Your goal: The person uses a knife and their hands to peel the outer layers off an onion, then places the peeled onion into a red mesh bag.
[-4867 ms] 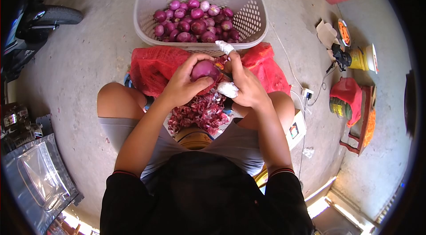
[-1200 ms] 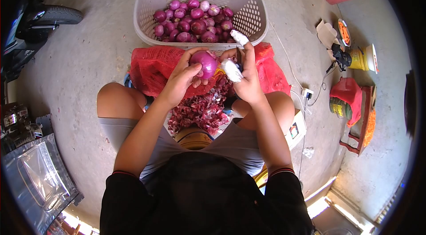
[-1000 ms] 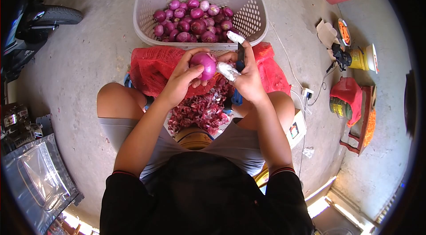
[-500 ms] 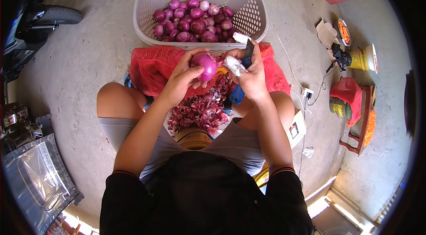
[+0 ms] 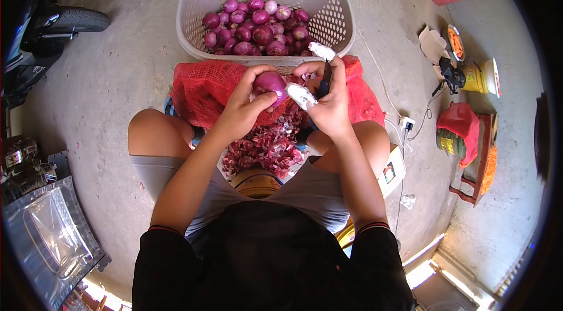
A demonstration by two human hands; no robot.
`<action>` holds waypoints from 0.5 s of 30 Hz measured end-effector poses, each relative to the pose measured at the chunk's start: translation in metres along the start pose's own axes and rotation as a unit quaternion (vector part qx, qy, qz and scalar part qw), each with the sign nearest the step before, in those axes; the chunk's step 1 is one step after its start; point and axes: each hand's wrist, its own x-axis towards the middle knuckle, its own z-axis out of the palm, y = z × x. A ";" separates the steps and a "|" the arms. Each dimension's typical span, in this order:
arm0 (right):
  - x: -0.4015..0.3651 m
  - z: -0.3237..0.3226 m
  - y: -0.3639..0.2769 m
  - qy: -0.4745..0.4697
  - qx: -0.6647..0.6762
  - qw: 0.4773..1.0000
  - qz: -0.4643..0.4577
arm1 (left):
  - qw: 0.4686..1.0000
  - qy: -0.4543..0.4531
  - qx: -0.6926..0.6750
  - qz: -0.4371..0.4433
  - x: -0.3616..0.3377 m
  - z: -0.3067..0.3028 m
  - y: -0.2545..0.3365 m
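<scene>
A purple onion (image 5: 270, 87) is gripped by my left hand (image 5: 241, 108), its fingers curled round the left side. My right hand (image 5: 332, 110), with white wrapping on the thumb and index finger, closes round a small knife (image 5: 324, 81) whose dark blade and handle are partly hidden. The wrapped right thumb touches the onion's right side. Below both hands lies a heap of red onion skins (image 5: 267, 149), beside a red mesh sack (image 5: 202, 91). Beyond them, a grey perforated basket (image 5: 187, 29) holds several purple onions.
My bent knees flank the skins. On the right are a white power adapter (image 5: 406, 123) with cables, a yellow bucket (image 5: 476, 78), a red cloth (image 5: 458, 123) and a small wooden stand (image 5: 482, 161). A motorcycle wheel (image 5: 79, 19) stands at the upper left.
The right thumb has moved left onto the onion, and the right index finger has lifted slightly. The onion has turned a little in my left hand.
</scene>
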 end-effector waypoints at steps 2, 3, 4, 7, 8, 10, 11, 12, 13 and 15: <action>0.001 0.002 0.006 -0.017 0.016 1.000 0.011 | 1.000 -0.010 0.017 0.013 0.000 0.000 -0.006; 0.001 0.003 0.007 -0.004 0.020 1.000 0.012 | 1.000 -0.010 0.021 0.021 0.000 0.000 -0.007; 0.002 0.003 0.008 0.009 0.024 1.000 0.012 | 0.999 -0.010 0.025 0.029 0.001 -0.001 -0.007; 0.005 0.000 0.009 0.053 0.056 0.997 0.004 | 0.999 -0.014 0.007 0.040 0.002 -0.002 -0.002; 0.006 -0.002 0.009 0.069 0.070 0.995 0.000 | 0.999 -0.017 -0.004 0.041 0.002 -0.002 0.000; 0.007 -0.007 0.008 0.075 0.036 0.997 -0.002 | 0.998 -0.030 -0.015 0.050 0.002 -0.003 0.000; 0.007 -0.008 0.008 0.075 0.017 0.997 -0.003 | 0.998 -0.035 -0.020 0.055 0.002 -0.004 0.000; 0.007 -0.009 0.008 0.076 -0.003 0.997 -0.004 | 0.997 -0.039 -0.034 0.053 0.002 -0.005 -0.001; 0.007 -0.008 0.007 0.073 -0.007 0.997 0.003 | 0.997 -0.042 -0.047 0.052 0.002 -0.005 -0.002; 0.007 -0.007 0.002 0.067 -0.015 0.997 0.019 | 0.996 -0.042 -0.051 0.052 0.001 -0.005 -0.004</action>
